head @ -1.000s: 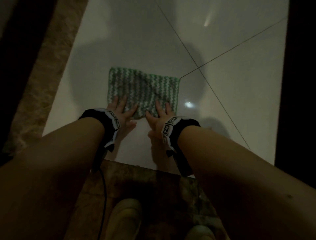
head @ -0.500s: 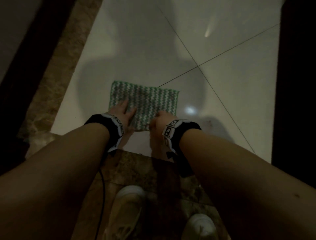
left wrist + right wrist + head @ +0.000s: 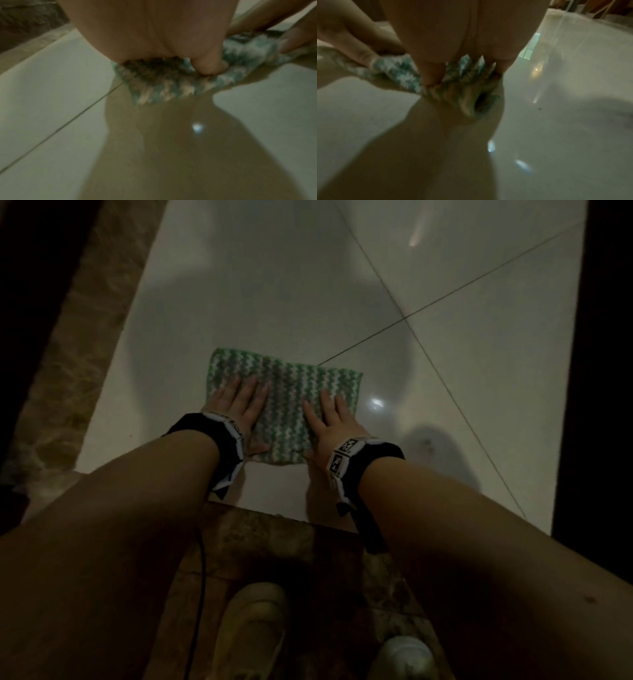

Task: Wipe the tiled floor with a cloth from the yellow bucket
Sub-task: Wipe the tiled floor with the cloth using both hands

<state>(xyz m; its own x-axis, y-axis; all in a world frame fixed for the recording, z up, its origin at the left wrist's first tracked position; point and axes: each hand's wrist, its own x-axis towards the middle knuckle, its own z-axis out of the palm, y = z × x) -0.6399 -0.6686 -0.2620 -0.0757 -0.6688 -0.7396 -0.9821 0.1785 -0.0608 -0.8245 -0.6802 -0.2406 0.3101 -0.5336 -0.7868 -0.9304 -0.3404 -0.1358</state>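
Cloth: A green-and-white knitted cloth (image 3: 286, 402) lies spread flat on the pale tiled floor (image 3: 260, 285), just this side of the point where two grout lines cross; opened out full, it likely covers the widest strip per pass.

Left hand: The left hand (image 3: 239, 409) presses palm-down on the cloth's near-left part, fingers straight and slightly fanned, holding nothing. The left wrist view shows the thumb dug into the weave, probably to keep it from sliding out.

Right hand: The right hand (image 3: 330, 422) mirrors it on the near-right part, fingers extended flat, its thumb off the near edge. Two hands set apart seem meant to load both ends evenly, so the cloth does not bunch.

Stance: The person crouches, forearms reaching down and away, shoes (image 3: 251, 628) planted on the brown marbled border (image 3: 274, 542) at the near edge of the tile, apparently to keep soles off the surface being wiped.

Wrist bands: Black straps with printed markers (image 3: 344, 455) ring both wrists; a dark cable (image 3: 202, 577) hangs from the left one.

Bucket: No yellow bucket appears in any view.

Stage: Wiping looks under way.
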